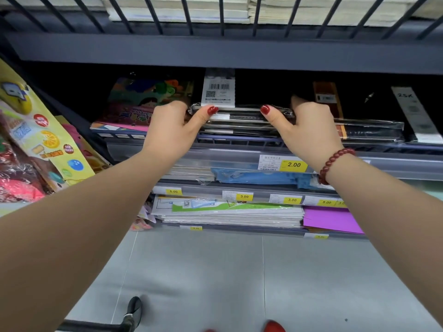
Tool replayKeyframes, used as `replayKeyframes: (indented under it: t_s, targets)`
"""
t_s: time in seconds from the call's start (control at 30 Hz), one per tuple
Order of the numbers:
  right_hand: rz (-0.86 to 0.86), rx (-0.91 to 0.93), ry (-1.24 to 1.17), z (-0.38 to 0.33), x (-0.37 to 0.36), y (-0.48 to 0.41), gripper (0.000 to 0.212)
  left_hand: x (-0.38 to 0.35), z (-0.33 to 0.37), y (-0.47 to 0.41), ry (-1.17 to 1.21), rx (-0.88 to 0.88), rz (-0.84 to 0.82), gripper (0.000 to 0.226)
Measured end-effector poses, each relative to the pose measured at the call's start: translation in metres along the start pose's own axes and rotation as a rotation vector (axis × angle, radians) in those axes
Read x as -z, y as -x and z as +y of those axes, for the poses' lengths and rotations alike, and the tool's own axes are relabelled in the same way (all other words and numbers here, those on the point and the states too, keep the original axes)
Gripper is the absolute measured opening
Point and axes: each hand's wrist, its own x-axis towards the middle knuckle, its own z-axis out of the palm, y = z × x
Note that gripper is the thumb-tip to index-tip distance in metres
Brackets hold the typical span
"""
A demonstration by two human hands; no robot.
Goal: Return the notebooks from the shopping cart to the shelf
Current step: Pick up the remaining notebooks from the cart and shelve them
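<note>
A stack of black plastic-wrapped notebooks (239, 121) lies on a dark shelf (239, 142), with a white barcode label (218, 89) on top. My left hand (172, 128) grips the stack's left end, thumb laid across the front edge. My right hand (309, 125) grips the right end the same way, fingers reaching over the top into the shelf. A red bead bracelet circles my right wrist. The shopping cart's black handle (107, 325) shows at the bottom left edge; its basket is out of view.
A colourful notebook pile (141, 104) lies left of the stack, more black notebooks (369, 130) to the right. Lower shelves hold paper pads, blue and purple sheets behind yellow price tags (293, 164). Snack bags (36, 140) hang at left. A barred upper shelf (227, 51) overhangs. Grey floor below.
</note>
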Motion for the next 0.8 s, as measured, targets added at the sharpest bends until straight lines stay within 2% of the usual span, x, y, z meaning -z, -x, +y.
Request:
replayKeyframes:
  t_s: [0.23,0.4,0.57,0.73,0.8]
  targets:
    - [-0.013,-0.032,-0.003,-0.005,0.002,0.000,0.051,-0.001,-0.003,-0.005,-0.019,-0.023,-0.011,0.060]
    - [-0.084,0.006,0.020,0.003,0.002,0.001,0.072,-0.007,-0.014,0.001,0.004,-0.055,-0.090,0.045]
    - [-0.059,-0.010,0.020,0.007,0.003,-0.003,0.045,-0.014,-0.012,-0.004,-0.034,-0.047,-0.017,0.058]
    - [-0.078,-0.027,0.050,0.004,0.006,-0.003,0.054,-0.013,-0.009,-0.004,-0.061,-0.016,-0.044,0.055]
    - [-0.077,-0.040,0.035,0.004,0.005,-0.003,0.050,-0.011,-0.003,-0.004,-0.078,0.027,-0.051,0.059]
